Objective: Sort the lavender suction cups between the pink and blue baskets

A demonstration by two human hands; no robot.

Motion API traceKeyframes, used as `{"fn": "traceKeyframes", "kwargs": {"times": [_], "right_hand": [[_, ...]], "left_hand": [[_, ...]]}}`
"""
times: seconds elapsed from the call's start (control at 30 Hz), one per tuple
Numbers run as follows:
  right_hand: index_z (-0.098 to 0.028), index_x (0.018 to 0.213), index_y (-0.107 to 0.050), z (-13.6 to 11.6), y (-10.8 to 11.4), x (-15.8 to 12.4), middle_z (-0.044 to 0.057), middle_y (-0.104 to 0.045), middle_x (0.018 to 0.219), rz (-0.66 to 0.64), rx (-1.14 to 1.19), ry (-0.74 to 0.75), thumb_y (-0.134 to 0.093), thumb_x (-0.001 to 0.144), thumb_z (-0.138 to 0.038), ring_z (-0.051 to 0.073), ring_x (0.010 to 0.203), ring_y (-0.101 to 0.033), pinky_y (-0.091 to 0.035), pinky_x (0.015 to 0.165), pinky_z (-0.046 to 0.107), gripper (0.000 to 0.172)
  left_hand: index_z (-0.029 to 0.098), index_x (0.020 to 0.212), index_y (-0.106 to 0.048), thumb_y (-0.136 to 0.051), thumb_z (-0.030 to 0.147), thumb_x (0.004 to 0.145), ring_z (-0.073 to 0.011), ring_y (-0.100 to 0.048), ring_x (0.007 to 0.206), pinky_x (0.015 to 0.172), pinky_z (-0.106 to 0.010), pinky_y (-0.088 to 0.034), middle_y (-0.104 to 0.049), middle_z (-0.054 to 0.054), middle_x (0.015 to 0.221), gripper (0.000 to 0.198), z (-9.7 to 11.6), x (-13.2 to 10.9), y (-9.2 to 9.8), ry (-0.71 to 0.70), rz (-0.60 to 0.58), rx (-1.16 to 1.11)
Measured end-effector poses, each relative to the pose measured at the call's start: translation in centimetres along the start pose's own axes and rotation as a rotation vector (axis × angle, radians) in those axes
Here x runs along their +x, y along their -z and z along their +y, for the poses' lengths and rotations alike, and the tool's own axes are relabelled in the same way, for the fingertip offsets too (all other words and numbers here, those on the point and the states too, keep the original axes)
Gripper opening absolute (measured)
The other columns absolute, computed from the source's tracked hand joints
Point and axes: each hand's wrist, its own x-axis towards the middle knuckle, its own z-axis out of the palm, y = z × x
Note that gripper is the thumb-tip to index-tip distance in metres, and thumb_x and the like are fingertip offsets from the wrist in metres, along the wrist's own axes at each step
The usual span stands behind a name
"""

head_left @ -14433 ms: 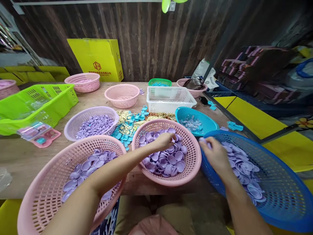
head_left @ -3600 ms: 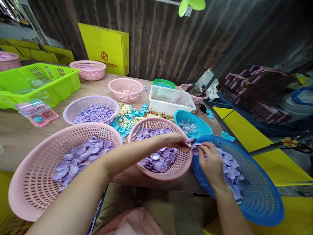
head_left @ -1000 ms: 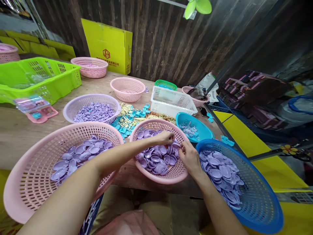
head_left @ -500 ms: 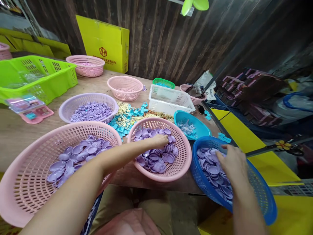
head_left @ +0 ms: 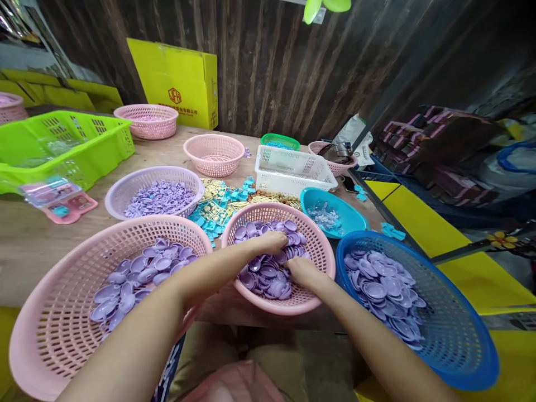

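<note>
Both hands are in the round pink basket (head_left: pixel 312 226) at the centre, which holds shallow purple oval plastic pieces (head_left: pixel 268 279). My left hand (head_left: pixel 274 242) reaches in from the left, fingers curled down among the pieces. Close beside it, my right hand (head_left: pixel 302 272) is closed with its fingertips at the pieces. What either hand grips is too hidden to make out. A tilted blue basket (head_left: pixel 454 312) on the right holds a heap of similar purple ovals (head_left: pixel 383 290). More of them (head_left: pixel 138 273) lie in the large pink basket (head_left: pixel 50 312) on the left, partly behind my left forearm.
Beyond the hands are a lilac basket (head_left: pixel 109 192) of small purple parts, loose blue and cream parts (head_left: pixel 218 209), a turquoise bowl (head_left: pixel 349 215) with clear pieces, and a white tray (head_left: pixel 293 178). A green crate (head_left: pixel 113 151) and a pink toy case (head_left: pixel 65 206) stand left.
My right hand has moved left from the blue basket into the central pink basket, beside my left hand. My left hand stays in that basket. The view has shifted slightly.
</note>
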Motion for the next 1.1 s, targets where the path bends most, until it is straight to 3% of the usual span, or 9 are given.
{"fn": "traceKeyframes", "kwargs": {"times": [0.13, 0.23, 0.37, 0.6, 0.67, 0.77, 0.9, 1.0, 1.1], "right_hand": [[-0.015, 0.088, -0.068, 0.8, 0.2, -0.2, 0.014, -0.067, 0.089, 0.013, 0.036, -0.026, -0.042, 0.079, -0.009, 0.024, 0.087, -0.062, -0.043, 0.070, 0.029, 0.028], [-0.015, 0.094, -0.066, 1.2, -0.1, -0.3, 0.013, -0.066, 0.094, 0.017, 0.076, -0.024, -0.051, 0.076, -0.015, 0.024, 0.090, -0.061, -0.043, 0.070, 0.027, 0.023], [-0.011, 0.101, -0.063, 0.8, -0.4, -0.1, 0.016, -0.066, 0.096, -0.007, 0.089, 0.033, -0.058, 0.073, -0.022, 0.026, 0.091, -0.061, -0.042, 0.069, 0.028, 0.031], [-0.009, 0.095, -0.065, 0.8, -0.3, 0.1, 0.019, -0.065, 0.096, 0.032, 0.083, 0.007, -0.041, 0.081, -0.013, 0.026, 0.092, -0.061, -0.040, 0.070, 0.028, 0.028], [-0.009, 0.096, -0.064, 1.1, -0.2, 0.1, 0.019, -0.065, 0.096, 0.089, 0.129, -0.067, -0.040, 0.081, -0.013, 0.027, 0.089, -0.062, -0.040, 0.068, 0.029, 0.029], [-0.012, 0.096, -0.062, 1.1, 0.2, 0.5, 0.015, -0.067, 0.092, 0.286, 0.305, -0.139, -0.040, 0.083, -0.016, 0.024, 0.087, -0.062, -0.040, 0.068, 0.028, 0.027], [-0.014, 0.100, -0.059, -0.6, 1.6, 1.0, 0.011, -0.065, 0.095, 0.543, 0.518, -0.009, -0.038, 0.081, -0.018, 0.021, 0.086, -0.060, -0.041, 0.071, 0.027, 0.028], [-0.014, 0.109, -0.056, -1.5, 2.8, 0.9, 0.011, -0.064, 0.096, 0.641, 0.652, 0.134, -0.042, 0.079, -0.024, 0.020, 0.085, -0.059, -0.043, 0.073, 0.029, 0.035], [-0.015, 0.108, -0.058, -0.8, 3.3, 0.3, 0.009, -0.065, 0.089, 0.703, 0.728, 0.167, -0.043, 0.078, -0.034, 0.020, 0.076, -0.059, -0.045, 0.070, 0.031, 0.038]], "left_hand": [[0.014, 0.082, -0.065, -0.058, 0.014, 0.067, -0.0204, -0.057, 0.078, 0.067, -0.027, -0.042, -0.064, -0.006, 0.082, 0.016, -0.4, 0.3, 0.0, 0.009, -0.017, -0.062], [0.014, 0.088, -0.065, -0.056, 0.016, 0.069, -0.0202, -0.058, 0.078, 0.067, -0.026, -0.042, -0.065, -0.007, 0.085, 0.022, -0.5, 0.5, 0.2, 0.021, -0.028, -0.115], [0.011, 0.095, -0.064, -0.049, 0.011, 0.072, -0.0203, -0.059, 0.079, 0.067, -0.026, -0.043, -0.066, -0.010, 0.089, 0.027, 0.1, 0.3, 1.4, 0.050, -0.028, -0.174], [0.011, 0.099, -0.060, -0.051, 0.017, 0.077, -0.0163, -0.060, 0.069, 0.064, -0.024, -0.044, -0.064, -0.007, 0.078, 0.025, 1.7, -2.1, 3.1, 0.112, -0.036, -0.401], [0.012, 0.101, -0.057, -0.051, 0.026, 0.081, -0.0133, -0.058, 0.060, 0.059, -0.023, -0.045, -0.060, -0.003, 0.069, 0.025, 1.7, -3.0, 2.8, 0.155, -0.044, -0.599], [0.012, 0.102, -0.050, -0.040, 0.037, 0.088, -0.0115, -0.056, 0.052, 0.056, -0.025, -0.047, -0.053, 0.001, 0.063, 0.030, 1.5, -4.0, 2.3, 0.287, -0.062, -1.209], [0.009, 0.099, -0.051, -0.018, 0.044, 0.093, -0.0117, -0.054, 0.047, 0.052, -0.026, -0.048, -0.051, 0.000, 0.055, 0.048, 1.0, -4.7, 2.2, 0.413, -0.165, -1.850], [0.008, 0.090, -0.055, -0.035, 0.042, 0.090, -0.0100, -0.055, 0.048, 0.049, -0.020, -0.046, -0.053, -0.002, 0.055, 0.040, 0.2, -6.0, 2.6, 0.365, -0.142, -2.042], [0.007, 0.081, -0.057, -0.051, 0.023, 0.083, -0.0074, -0.054, 0.046, 0.042, -0.013, -0.039, -0.058, -0.005, 0.060, 0.016, -1.3, -8.9, 3.6, 0.418, -0.062, -2.004]]}}
